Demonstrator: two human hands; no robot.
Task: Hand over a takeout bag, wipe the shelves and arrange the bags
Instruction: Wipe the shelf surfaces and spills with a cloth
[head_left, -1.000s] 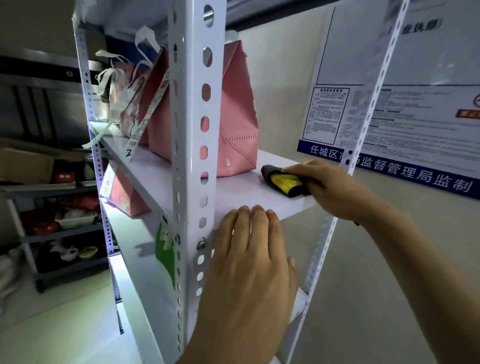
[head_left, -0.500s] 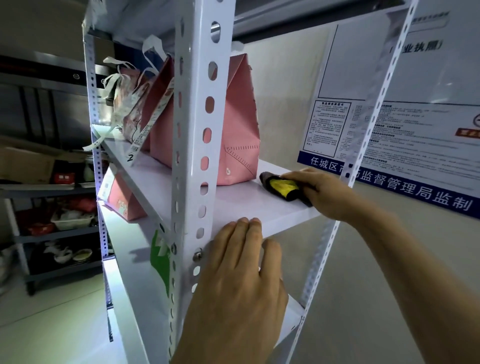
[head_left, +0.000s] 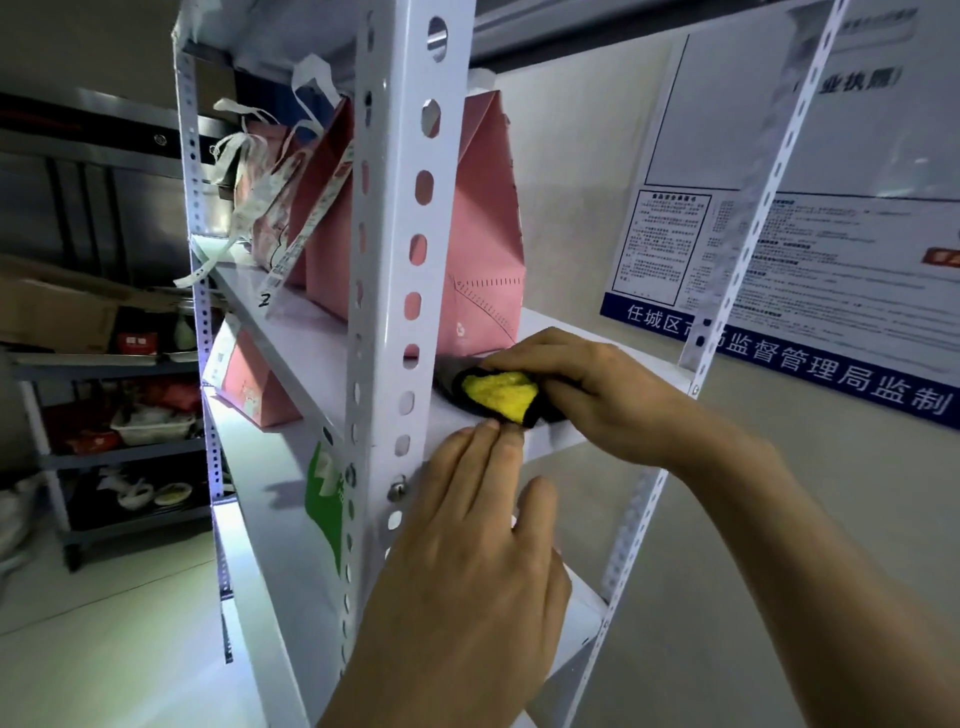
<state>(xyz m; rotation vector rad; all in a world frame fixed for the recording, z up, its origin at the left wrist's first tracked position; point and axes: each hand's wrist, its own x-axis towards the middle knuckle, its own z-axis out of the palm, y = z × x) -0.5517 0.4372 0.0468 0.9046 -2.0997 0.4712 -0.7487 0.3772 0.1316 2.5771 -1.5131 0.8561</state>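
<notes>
The right hand (head_left: 587, 395) has its fingers curled round a yellow and black cloth (head_left: 498, 397) and presses it on the white shelf (head_left: 291, 338), just in front of the nearest pink bag (head_left: 483, 249); the cloth lies close against the foot of that bag, though whether they touch I cannot tell. The left hand (head_left: 467, 561) holds nothing; its fingers are straight and lie flat over the front edge of the shelf beside the white post (head_left: 410, 291), with the fingertips (head_left: 488, 428) reaching up to the cloth.

As to progress, the wiping looks to be under way and not finished; the cloth is at the near end of this shelf only, and the stretch beneath the bags cannot be reached while they stand there. More pink bags (head_left: 291, 192) stand further along the same shelf, their handles and long receipts hanging loose over the edge; another pink bag (head_left: 249, 384) stands on the shelf below. The arranging seems still to come, since the bags lean at odd angles; whether a bag has been handed over, nothing here shows.
</notes>
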